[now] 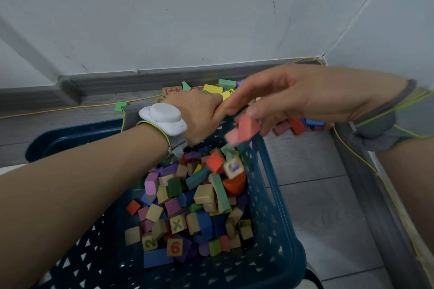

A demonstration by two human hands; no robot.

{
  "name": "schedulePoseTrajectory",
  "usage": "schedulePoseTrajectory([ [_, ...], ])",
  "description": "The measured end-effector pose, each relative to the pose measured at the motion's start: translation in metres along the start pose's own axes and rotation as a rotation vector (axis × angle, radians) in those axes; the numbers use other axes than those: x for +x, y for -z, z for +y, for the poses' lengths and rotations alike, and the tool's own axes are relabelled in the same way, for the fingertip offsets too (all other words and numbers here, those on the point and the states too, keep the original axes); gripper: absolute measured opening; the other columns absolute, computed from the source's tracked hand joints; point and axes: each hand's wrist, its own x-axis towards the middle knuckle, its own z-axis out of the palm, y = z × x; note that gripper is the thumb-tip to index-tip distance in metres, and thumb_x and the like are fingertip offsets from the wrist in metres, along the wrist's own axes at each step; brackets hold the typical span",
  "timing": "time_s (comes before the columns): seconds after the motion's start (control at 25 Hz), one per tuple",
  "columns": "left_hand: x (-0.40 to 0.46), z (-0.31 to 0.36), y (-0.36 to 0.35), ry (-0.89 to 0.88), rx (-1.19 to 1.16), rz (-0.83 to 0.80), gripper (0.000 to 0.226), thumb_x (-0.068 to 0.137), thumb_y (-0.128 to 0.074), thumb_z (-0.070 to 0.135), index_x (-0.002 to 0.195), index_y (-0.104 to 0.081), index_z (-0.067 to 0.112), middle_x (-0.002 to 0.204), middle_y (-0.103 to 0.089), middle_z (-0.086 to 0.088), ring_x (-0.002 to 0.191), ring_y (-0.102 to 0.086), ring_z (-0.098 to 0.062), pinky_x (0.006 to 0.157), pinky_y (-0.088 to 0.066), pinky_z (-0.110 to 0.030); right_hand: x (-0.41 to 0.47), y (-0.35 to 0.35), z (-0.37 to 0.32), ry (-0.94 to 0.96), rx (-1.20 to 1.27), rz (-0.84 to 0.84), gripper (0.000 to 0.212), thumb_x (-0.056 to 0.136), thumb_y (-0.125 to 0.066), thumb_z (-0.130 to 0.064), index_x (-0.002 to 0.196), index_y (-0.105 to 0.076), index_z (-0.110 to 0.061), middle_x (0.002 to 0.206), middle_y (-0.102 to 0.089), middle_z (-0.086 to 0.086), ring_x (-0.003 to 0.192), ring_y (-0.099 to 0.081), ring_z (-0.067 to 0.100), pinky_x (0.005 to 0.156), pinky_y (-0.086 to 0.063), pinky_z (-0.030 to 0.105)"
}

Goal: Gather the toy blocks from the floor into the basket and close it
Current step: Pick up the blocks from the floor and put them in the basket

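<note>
- just below you, the blue basket stands on the floor, and many coloured toy blocks lie heaped inside it.
- above the heap, pink blocks are blurred in the air under your right hand; its fingers are relaxed and spread, gripping nothing.
- your left hand, with a white device on the wrist, reaches over the far rim; its fingers are hidden, so i cannot tell their state.
- farther, more blocks lie on the floor near the grey baseboard.
</note>
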Motion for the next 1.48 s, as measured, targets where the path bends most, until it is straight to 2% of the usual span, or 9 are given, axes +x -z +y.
schedulePoseTrajectory([
  [0.12, 0.000, 0.001, 0.001, 0.016, 0.012, -0.006, 0.055, 0.098, -0.013, 0.059, 0.079, -0.051, 0.025, 0.066, -0.049, 0.004, 0.067, -0.052, -0.025, 0.057, -0.036, -0.032, 0.018, 0.017, 0.033, -0.032, 0.233, 0.384, 0.019, 0.094, -0.055, -0.007, 0.110, -0.065, -0.004, 0.109, -0.071, 0.019, 0.098, -0.071, 0.024, 0.068, -0.060, 0.031],
  [0.24, 0.000, 0.003, 0.002, 0.010, 0.000, -0.009, 0.054, 0.098, -0.014, 0.059, 0.076, -0.049, 0.024, 0.063, -0.046, 0.006, 0.065, -0.051, -0.025, 0.058, -0.037, -0.032, 0.042, 0.043, 0.113, -0.244, -0.014, 0.814, 0.015, 0.084, -0.062, -0.005, 0.099, -0.066, -0.007, 0.099, -0.069, 0.027, 0.083, -0.066, 0.031, 0.075, -0.057, 0.044],
  [0.32, 0.000, 0.001, 0.002, 0.002, -0.006, -0.004, 0.055, 0.098, -0.013, 0.059, 0.077, -0.050, 0.024, 0.063, -0.048, 0.005, 0.064, -0.052, -0.023, 0.058, -0.039, -0.032, 0.050, 0.045, 0.162, -0.485, -0.359, 0.766, 0.038, 0.076, -0.071, -0.016, 0.113, -0.062, -0.015, 0.106, -0.067, 0.020, 0.093, -0.065, 0.035, 0.079, -0.054, 0.042],
  [0.4, 0.000, 0.001, 0.002, -0.004, -0.008, -0.009, 0.055, 0.099, -0.013, 0.059, 0.078, -0.050, 0.024, 0.063, -0.049, 0.005, 0.063, -0.052, -0.022, 0.057, -0.038, -0.032, 0.052, 0.039, 0.196, -0.652, -0.608, 0.634, 0.082, 0.072, -0.078, -0.033, 0.143, -0.038, -0.024, 0.133, -0.049, 0.022, 0.120, -0.049, 0.043, 0.100, -0.042, 0.043],
  [0.52, 0.001, 0.000, 0.001, -0.007, -0.002, -0.005, 0.054, 0.099, -0.013, 0.058, 0.079, -0.051, 0.025, 0.063, -0.049, 0.005, 0.062, -0.052, -0.022, 0.057, -0.040, -0.032, 0.058, 0.031, 0.219, -0.658, -0.700, 0.684, 0.106, 0.069, -0.077, -0.050, 0.151, -0.012, -0.035, 0.144, -0.028, 0.017, 0.127, -0.031, 0.046, 0.107, -0.033, 0.049],
  [0.8, 0.000, 0.000, 0.002, -0.015, -0.009, -0.015, 0.052, 0.099, -0.011, 0.059, 0.081, -0.049, 0.027, 0.067, -0.052, 0.005, 0.064, -0.054, -0.022, 0.061, -0.047, -0.034, 0.071, 0.033, 0.229, -0.648, -0.662, 0.798, 0.099, 0.065, -0.076, -0.054, 0.146, -0.019, -0.046, 0.142, -0.029, 0.017, 0.124, -0.033, 0.051, 0.108, -0.031, 0.051],
  [0.96, 0.000, 0.000, 0.001, -0.006, 0.004, -0.007, 0.053, 0.099, -0.012, 0.059, 0.082, -0.051, 0.026, 0.069, -0.054, 0.004, 0.066, -0.056, -0.023, 0.060, -0.047, -0.034, 0.075, 0.032, 0.226, -0.615, -0.676, 0.813, 0.079, 0.066, -0.073, -0.053, 0.129, -0.033, -0.026, 0.126, -0.042, 0.016, 0.117, -0.042, 0.047, 0.099, -0.035, 0.049],
  [1.16, 0.000, 0.000, 0.000, 0.000, -0.001, -0.004, 0.055, 0.099, -0.012, 0.060, 0.082, -0.052, 0.026, 0.068, -0.054, 0.005, 0.064, -0.055, -0.021, 0.059, -0.046, -0.033, 0.073, 0.018, 0.220, -0.641, -0.845, 0.682, 0.062, 0.080, -0.061, -0.051, 0.133, -0.037, -0.027, 0.129, -0.041, 0.015, 0.114, -0.041, 0.043, 0.102, -0.031, 0.045],
  [1.48, 0.000, 0.000, 0.000, 0.006, -0.006, 0.010, 0.056, 0.098, -0.012, 0.060, 0.081, -0.053, 0.025, 0.066, -0.054, 0.004, 0.063, -0.055, -0.022, 0.060, -0.049, -0.035, 0.064, 0.020, 0.225, -0.578, -0.882, 0.653, 0.050, 0.085, -0.055, -0.045, 0.129, -0.040, -0.026, 0.125, -0.043, 0.014, 0.113, -0.042, 0.043, 0.089, -0.044, 0.047],
])
